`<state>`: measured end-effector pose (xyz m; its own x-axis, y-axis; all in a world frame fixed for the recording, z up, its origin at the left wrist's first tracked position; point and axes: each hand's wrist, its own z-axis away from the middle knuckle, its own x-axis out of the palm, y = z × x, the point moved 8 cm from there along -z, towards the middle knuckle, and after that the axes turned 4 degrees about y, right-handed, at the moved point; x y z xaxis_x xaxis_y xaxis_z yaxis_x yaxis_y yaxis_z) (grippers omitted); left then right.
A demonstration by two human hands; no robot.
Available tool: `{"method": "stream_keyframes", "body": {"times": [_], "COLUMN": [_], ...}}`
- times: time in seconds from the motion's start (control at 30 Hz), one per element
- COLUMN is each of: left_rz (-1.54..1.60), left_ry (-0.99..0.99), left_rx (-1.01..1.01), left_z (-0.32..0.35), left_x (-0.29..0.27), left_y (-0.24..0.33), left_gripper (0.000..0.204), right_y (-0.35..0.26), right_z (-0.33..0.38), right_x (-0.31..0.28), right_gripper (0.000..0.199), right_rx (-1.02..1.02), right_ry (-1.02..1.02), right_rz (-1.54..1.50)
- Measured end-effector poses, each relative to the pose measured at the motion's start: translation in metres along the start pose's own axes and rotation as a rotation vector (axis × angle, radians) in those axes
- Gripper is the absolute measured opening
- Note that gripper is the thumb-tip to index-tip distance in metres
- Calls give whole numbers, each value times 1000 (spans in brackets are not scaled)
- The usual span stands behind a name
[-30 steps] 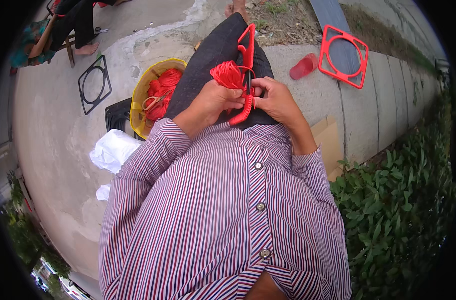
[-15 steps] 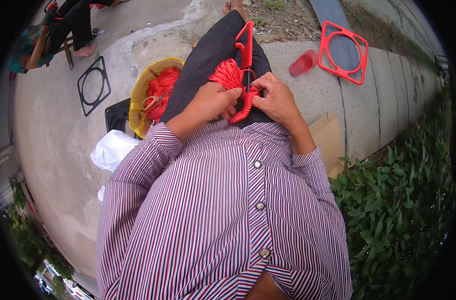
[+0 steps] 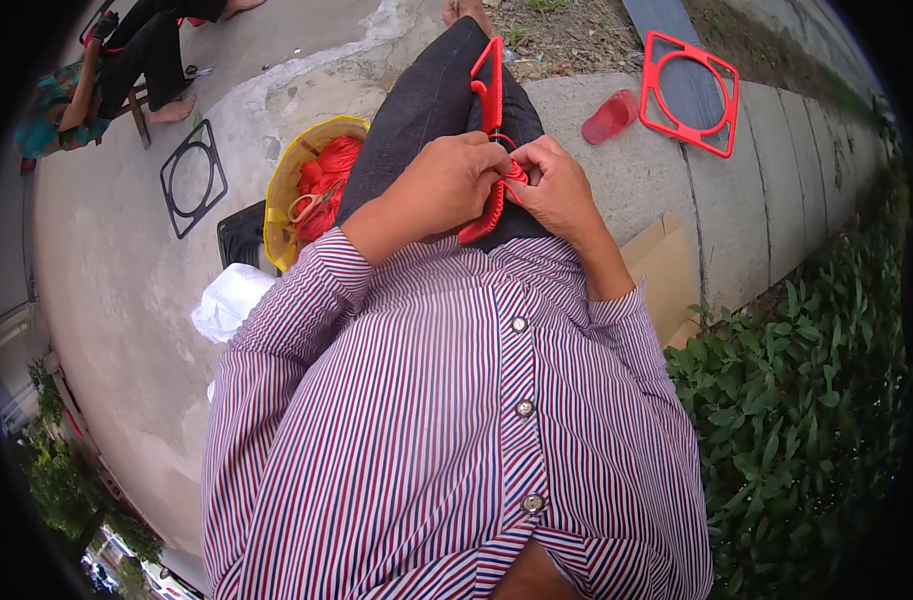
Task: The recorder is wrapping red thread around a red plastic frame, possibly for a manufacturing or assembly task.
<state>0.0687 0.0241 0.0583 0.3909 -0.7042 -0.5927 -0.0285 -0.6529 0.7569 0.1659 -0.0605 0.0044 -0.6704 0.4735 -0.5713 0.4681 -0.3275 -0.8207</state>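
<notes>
A frame wound in red cord (image 3: 492, 97) stands on edge across my dark-trousered lap, its near end curving down below my hands. My left hand (image 3: 458, 178) is closed at the frame's left side, its fingertips meeting the red cord (image 3: 516, 172). What lies inside its palm is hidden. My right hand (image 3: 556, 192) pinches the cord on the frame's right side, thumb and forefinger together. Between the two hands a thin loop of cord arches over a dark, unwound stretch of the frame.
Left of my leg stands a yellow bag (image 3: 274, 205) with red cord and scissors (image 3: 306, 207). Nearby lie black frames (image 3: 219, 165) and a white bag (image 3: 231, 303). Rightward are a red slipper (image 3: 610, 118), a red frame (image 3: 648, 90), cardboard (image 3: 666, 265) and bushes (image 3: 776, 400). Another person (image 3: 71, 100) sits far left.
My left hand has moved up and right, closer to my right hand. The loose bundle of red cord beside it has gone out of sight. The view has shifted slightly.
</notes>
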Motion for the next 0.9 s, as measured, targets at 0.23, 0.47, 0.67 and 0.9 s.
{"method": "stream_keyframes", "body": {"times": [0.23,0.47,0.67,0.9], "left_rz": [-38,-64,19,55], "left_ry": [-90,-78,54,146], "left_rx": [103,21,-88,-106], "left_z": [-6,1,13,19], "left_x": [3,7,7,3], "left_y": [4,4,-6,-8], "left_gripper": [11,12,11,9], "right_y": [1,6,3,4], "right_z": [-1,1,2,6], "right_x": [1,-12,-54,-87], "right_gripper": [24,22,19,26], "right_rx": [2,52,-28,-3], "right_ry": [-18,29,217,-18], "right_rz": [22,0,-333,-1461]}}
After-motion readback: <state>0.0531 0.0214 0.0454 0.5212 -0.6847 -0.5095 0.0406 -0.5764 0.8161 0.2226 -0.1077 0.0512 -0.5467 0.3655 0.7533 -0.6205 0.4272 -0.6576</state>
